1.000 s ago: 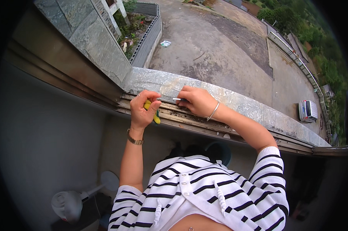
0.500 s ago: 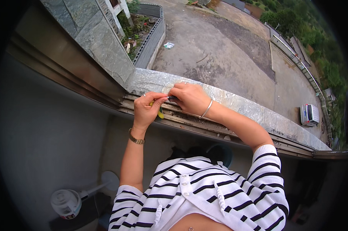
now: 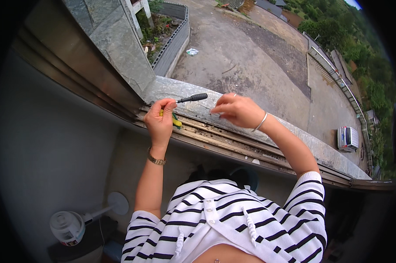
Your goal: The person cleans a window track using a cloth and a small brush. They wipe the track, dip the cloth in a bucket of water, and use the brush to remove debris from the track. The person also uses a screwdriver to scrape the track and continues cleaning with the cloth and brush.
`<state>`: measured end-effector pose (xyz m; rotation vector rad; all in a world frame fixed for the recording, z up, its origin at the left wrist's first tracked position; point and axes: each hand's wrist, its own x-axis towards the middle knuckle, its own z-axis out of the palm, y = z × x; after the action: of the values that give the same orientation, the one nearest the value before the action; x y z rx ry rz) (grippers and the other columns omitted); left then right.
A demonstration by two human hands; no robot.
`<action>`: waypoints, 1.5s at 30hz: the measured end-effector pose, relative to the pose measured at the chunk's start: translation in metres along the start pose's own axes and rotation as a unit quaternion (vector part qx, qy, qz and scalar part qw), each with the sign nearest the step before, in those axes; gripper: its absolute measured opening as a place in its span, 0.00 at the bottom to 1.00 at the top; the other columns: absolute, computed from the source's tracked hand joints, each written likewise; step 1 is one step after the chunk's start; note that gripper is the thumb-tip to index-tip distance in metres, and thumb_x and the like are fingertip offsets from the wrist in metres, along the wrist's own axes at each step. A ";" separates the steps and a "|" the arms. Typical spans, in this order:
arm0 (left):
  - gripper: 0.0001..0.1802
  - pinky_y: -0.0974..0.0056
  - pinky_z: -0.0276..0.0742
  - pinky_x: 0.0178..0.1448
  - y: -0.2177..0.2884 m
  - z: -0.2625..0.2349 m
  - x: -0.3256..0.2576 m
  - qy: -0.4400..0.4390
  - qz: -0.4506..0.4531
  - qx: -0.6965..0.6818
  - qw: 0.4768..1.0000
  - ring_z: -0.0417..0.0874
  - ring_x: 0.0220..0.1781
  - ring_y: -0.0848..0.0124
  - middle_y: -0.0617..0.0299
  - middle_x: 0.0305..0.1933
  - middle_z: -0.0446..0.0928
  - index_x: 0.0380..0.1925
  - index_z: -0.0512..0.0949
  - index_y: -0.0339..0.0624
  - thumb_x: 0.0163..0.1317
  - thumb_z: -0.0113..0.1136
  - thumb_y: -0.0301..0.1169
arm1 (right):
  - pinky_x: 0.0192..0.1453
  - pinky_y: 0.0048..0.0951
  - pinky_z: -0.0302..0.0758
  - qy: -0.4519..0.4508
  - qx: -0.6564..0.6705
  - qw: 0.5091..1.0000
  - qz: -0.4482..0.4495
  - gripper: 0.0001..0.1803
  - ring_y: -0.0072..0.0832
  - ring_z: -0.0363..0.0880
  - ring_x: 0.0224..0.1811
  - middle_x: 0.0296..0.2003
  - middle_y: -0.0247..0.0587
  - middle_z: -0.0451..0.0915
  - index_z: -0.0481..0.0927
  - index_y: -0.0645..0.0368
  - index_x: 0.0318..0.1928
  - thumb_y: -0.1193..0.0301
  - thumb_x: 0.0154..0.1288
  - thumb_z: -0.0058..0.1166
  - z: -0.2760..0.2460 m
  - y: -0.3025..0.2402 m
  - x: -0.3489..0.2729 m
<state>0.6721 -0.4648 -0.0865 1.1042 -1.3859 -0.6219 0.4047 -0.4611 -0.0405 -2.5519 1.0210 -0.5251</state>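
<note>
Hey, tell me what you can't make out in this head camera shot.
All in the head view:
- Far end of the black-handled tool: covered by the left hand.
- Rest of the yellow-and-green object: behind that hand.
- Debris in the window track: too small to identify.
- Striped shirt: shoulders cut off by the lower edge.

black tool (image 3: 193,97) | thin end in left grip (image 3: 158,125), handle rightward | yellow-green object (image 3: 177,123) | partly hidden, same grip
</note>
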 end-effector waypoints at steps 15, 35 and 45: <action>0.06 0.74 0.74 0.38 0.000 -0.002 0.000 0.019 -0.008 -0.012 1.000 0.80 0.33 0.80 0.64 0.29 0.82 0.35 0.81 0.34 0.66 0.62 0.27 | 0.42 0.38 0.77 0.008 -0.164 0.984 0.069 0.12 0.39 0.78 0.42 0.37 0.41 0.74 0.77 0.55 0.42 0.77 0.55 0.53 0.026 -0.003 0.007; 0.06 0.73 0.75 0.37 -0.004 -0.001 -0.001 0.030 -0.006 -0.041 0.999 0.81 0.32 0.79 0.64 0.28 0.83 0.34 0.81 0.34 0.65 0.64 0.27 | 0.41 0.34 0.73 0.004 -0.142 0.985 -0.101 0.05 0.36 0.76 0.40 0.38 0.39 0.72 0.77 0.54 0.34 0.72 0.56 0.52 0.038 -0.037 -0.001; 0.05 0.73 0.75 0.37 -0.004 -0.002 -0.001 0.025 0.004 -0.026 0.999 0.80 0.31 0.79 0.64 0.28 0.82 0.34 0.81 0.34 0.64 0.64 0.26 | 0.48 0.37 0.77 -0.006 -0.003 1.000 -0.017 0.16 0.39 0.78 0.46 0.42 0.41 0.78 0.83 0.51 0.46 0.75 0.54 0.61 -0.008 -0.024 -0.019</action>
<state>0.6748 -0.4649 -0.0904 1.0663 -1.3229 -0.6177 0.4022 -0.4329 -0.0267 -2.5795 0.9777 -0.5163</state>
